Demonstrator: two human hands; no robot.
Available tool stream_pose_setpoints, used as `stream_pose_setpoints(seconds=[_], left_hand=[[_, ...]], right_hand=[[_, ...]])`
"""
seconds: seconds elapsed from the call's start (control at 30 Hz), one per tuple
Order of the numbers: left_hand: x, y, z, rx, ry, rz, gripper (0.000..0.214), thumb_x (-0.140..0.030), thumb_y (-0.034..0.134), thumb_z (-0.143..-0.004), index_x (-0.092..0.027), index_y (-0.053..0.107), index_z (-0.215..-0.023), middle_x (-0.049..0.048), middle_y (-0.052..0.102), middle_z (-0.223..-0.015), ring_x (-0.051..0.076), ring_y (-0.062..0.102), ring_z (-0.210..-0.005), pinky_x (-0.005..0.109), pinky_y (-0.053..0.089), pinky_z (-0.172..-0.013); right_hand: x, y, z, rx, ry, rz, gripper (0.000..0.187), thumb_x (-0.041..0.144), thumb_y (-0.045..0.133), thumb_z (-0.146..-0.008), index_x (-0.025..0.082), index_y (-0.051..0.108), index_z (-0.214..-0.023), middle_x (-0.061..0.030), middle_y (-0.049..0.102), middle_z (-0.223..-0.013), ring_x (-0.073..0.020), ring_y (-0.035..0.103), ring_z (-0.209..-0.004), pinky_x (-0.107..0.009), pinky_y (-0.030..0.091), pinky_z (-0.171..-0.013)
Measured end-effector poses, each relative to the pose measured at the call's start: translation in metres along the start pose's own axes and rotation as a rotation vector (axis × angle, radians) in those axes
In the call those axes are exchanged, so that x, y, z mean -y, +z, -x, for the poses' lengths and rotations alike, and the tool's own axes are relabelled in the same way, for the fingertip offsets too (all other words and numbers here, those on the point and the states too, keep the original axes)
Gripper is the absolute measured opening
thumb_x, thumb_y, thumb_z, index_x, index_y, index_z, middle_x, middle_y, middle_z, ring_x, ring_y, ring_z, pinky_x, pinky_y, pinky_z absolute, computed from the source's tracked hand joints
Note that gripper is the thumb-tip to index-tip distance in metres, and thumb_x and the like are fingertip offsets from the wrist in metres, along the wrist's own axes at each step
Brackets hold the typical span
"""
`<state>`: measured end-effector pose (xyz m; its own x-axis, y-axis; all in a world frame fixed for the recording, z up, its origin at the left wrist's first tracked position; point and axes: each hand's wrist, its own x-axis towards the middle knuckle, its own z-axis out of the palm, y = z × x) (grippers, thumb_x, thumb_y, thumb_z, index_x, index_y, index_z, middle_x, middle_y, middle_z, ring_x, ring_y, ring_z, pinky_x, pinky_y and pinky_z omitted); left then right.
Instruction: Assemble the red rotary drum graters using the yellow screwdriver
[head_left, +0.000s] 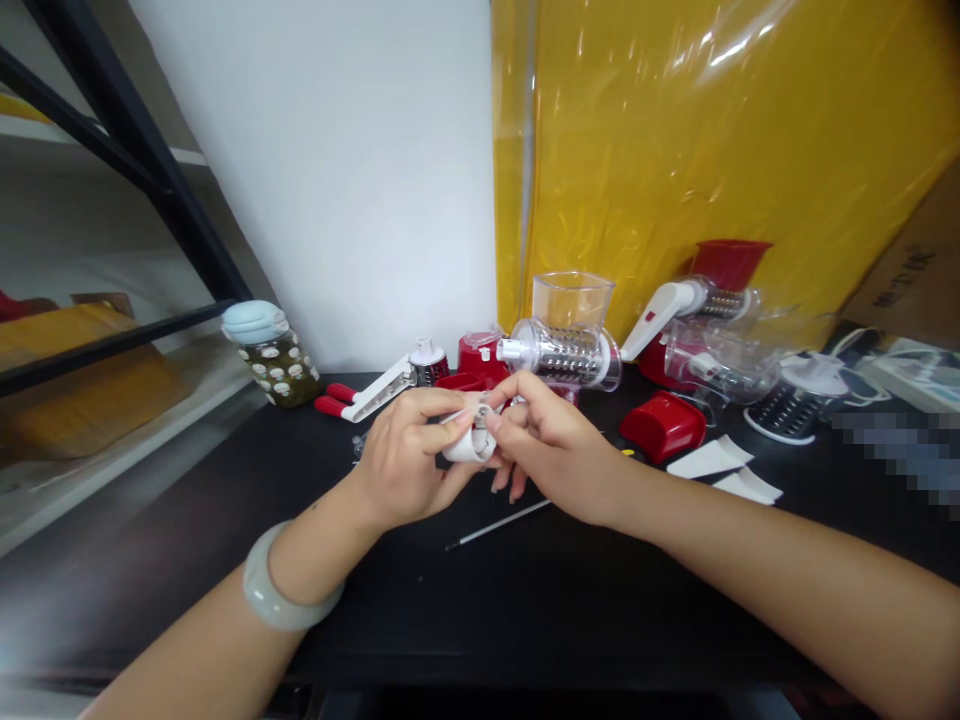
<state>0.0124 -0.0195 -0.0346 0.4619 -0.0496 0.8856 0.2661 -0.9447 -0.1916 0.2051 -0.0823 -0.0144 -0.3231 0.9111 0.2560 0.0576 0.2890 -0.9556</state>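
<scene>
My left hand (405, 455) and my right hand (551, 440) meet above the black table (487, 590), both closed around a small white plastic part (469, 443). The left fingers wrap it from the left; the right thumb and forefinger pinch its top right edge. A pale green bangle (274, 595) sits on my left wrist. Just behind my hands stands a clear rotary grater with a metal drum (570, 350). A thin metal rod (499, 523) lies on the table under my right hand.
A white-and-red crank handle (367, 398), red parts (664, 425), a second grater with red hopper (701, 300), a loose drum (784, 410) and white pieces (724, 470) crowd the back. A patterned bottle (271, 355) stands left; yellow film (712, 150) hangs behind.
</scene>
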Motion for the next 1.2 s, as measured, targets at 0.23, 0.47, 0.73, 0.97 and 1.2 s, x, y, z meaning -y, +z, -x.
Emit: stream_pose_setpoints(seconds=[0.23,0.47,0.73,0.97,1.2], left_hand=[[0.002,0.001,0.001,0.028,-0.004,0.012,0.065,-0.023,0.087,-0.069,-0.026,0.051,-0.123,0.0057,0.064,-0.104,0.025,0.071,-0.097,0.04,0.06,-0.078],[0.0,0.002,-0.003,-0.001,0.041,0.001,0.061,-0.022,0.085,-0.07,-0.024,0.049,-0.119,0.0044,0.063,-0.103,0.021,0.07,-0.095,0.036,0.061,-0.077],[0.0,0.002,-0.007,-0.014,0.098,-0.016,0.053,-0.018,0.081,-0.074,-0.02,0.05,-0.116,0.0069,0.062,-0.102,0.021,0.068,-0.092,0.036,0.06,-0.075],[0.0,0.001,-0.005,-0.004,0.099,-0.035,0.057,-0.018,0.083,-0.073,-0.022,0.049,-0.119,0.0061,0.063,-0.102,0.021,0.069,-0.092,0.035,0.06,-0.073],[-0.001,0.0,-0.007,-0.01,0.109,-0.07,0.052,-0.021,0.081,-0.076,-0.022,0.049,-0.117,0.0056,0.061,-0.102,0.021,0.068,-0.092,0.034,0.06,-0.073]], right_hand=[[0.002,0.0,-0.006,-0.028,-0.008,-0.039,0.015,0.027,0.056,-0.09,0.021,0.047,-0.08,0.0067,0.058,-0.059,-0.006,0.053,-0.047,-0.018,0.045,-0.046],[0.008,0.0,-0.008,-0.044,0.01,-0.092,0.018,0.025,0.06,-0.085,0.02,0.048,-0.073,0.0085,0.054,-0.052,-0.0036,0.044,-0.043,-0.016,0.031,-0.042],[0.008,-0.001,-0.012,-0.011,0.056,-0.161,0.021,0.025,0.062,-0.083,0.02,0.046,-0.07,0.0076,0.057,-0.05,-0.0028,0.042,-0.039,-0.015,0.027,-0.037],[0.006,0.002,-0.013,-0.011,0.084,-0.211,0.022,0.026,0.057,-0.085,0.021,0.043,-0.069,0.0079,0.055,-0.048,-0.0034,0.039,-0.036,-0.014,0.027,-0.035],[0.007,0.0,-0.013,0.03,0.094,-0.193,0.021,0.03,0.056,-0.087,0.022,0.042,-0.073,0.0094,0.054,-0.049,-0.0044,0.043,-0.034,-0.014,0.027,-0.033]])
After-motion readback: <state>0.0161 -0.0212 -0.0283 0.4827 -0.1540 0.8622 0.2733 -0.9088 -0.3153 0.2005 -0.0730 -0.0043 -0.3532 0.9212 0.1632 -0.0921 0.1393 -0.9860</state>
